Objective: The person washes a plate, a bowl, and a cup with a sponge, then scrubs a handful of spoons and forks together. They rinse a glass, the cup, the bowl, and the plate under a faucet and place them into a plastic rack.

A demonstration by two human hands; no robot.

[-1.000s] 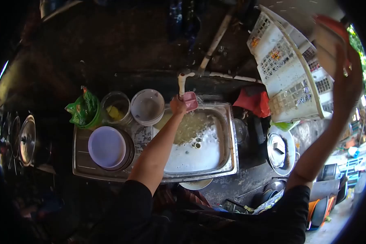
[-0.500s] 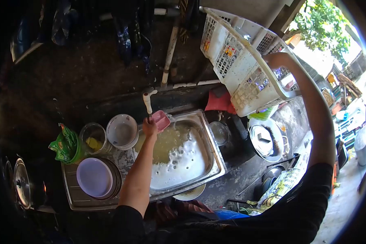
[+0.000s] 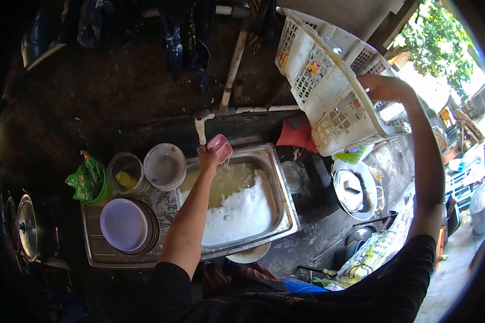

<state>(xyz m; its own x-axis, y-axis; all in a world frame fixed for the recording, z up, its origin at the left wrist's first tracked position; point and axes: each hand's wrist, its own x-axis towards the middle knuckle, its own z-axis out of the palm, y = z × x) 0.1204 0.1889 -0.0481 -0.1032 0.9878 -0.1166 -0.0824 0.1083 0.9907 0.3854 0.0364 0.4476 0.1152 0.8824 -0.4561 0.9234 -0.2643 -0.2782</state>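
My left hand [image 3: 208, 157] is closed on a small pink plastic dish [image 3: 220, 148] with a divider, tilted just under the white tap [image 3: 201, 128]. Water runs from the dish into the metal sink [image 3: 286, 207], which holds cloudy water and white foam [image 3: 237, 215]. At the upper right, my right hand [image 3: 380, 88] reaches over the rim of a tilted white plastic basket [image 3: 328, 116]. Its fingers are mostly hidden behind the rim, so what they hold, if anything, does not show.
Left of the sink stand stacked white bowls [image 3: 164, 166], a clear tub [image 3: 126, 175], a green container [image 3: 96, 185] and a stack topped by a lilac bowl [image 3: 124, 225]. On the right are a red object [image 3: 296, 135] and a basin with a metal lid [image 3: 348, 189].
Water now spills from the pink dish. The foam has spread and smoothed in the sink. My right hand has shifted slightly at the basket, and the view has moved a little.
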